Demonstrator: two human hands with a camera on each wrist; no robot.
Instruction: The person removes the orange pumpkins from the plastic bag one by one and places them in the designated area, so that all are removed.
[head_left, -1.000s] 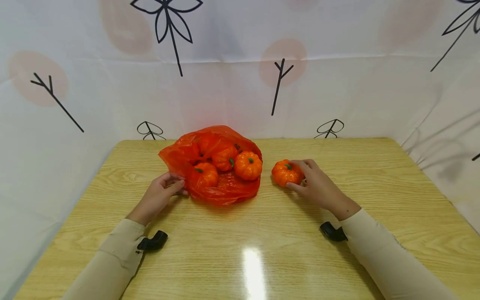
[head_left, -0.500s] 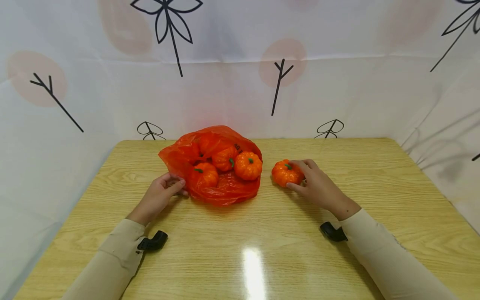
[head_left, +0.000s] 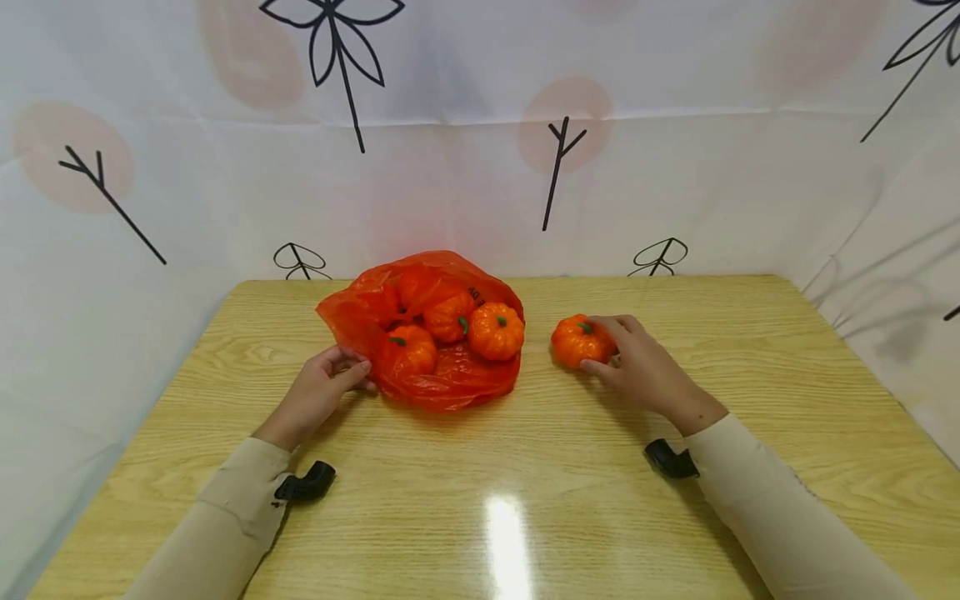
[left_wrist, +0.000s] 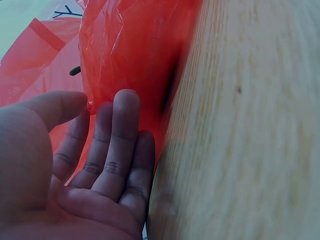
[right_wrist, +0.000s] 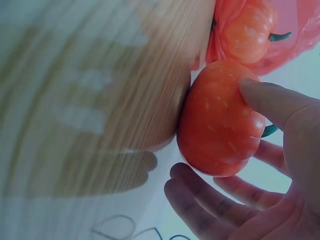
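Observation:
A red plastic bag (head_left: 468, 379) lies on the table, its mouth facing the person and several small orange pumpkins inside. One pumpkin (head_left: 497, 337) sits at the bag's right edge, another pumpkin (head_left: 415, 354) lower left. My left hand (head_left: 315, 387) pinches the bag's left edge between thumb and forefinger; in the left wrist view the other fingers (left_wrist: 125, 125) stretch along the red plastic. To the right of the bag, my right hand (head_left: 648, 367) holds a loose pumpkin (right_wrist: 220, 120) with a green stem, thumb on one side and fingers around the other, close to the tabletop.
The wooden table (head_left: 420, 500) carries a bright light reflection near its front. A white cloth (head_left: 450, 192) with pink spots and black plant drawings hangs behind and beside it. A black curved piece (head_left: 306, 483) sticks out at each sleeve cuff.
My right hand and the loose pumpkin have shifted slightly to the right and away from the person. The left hand and the bag stay as they were.

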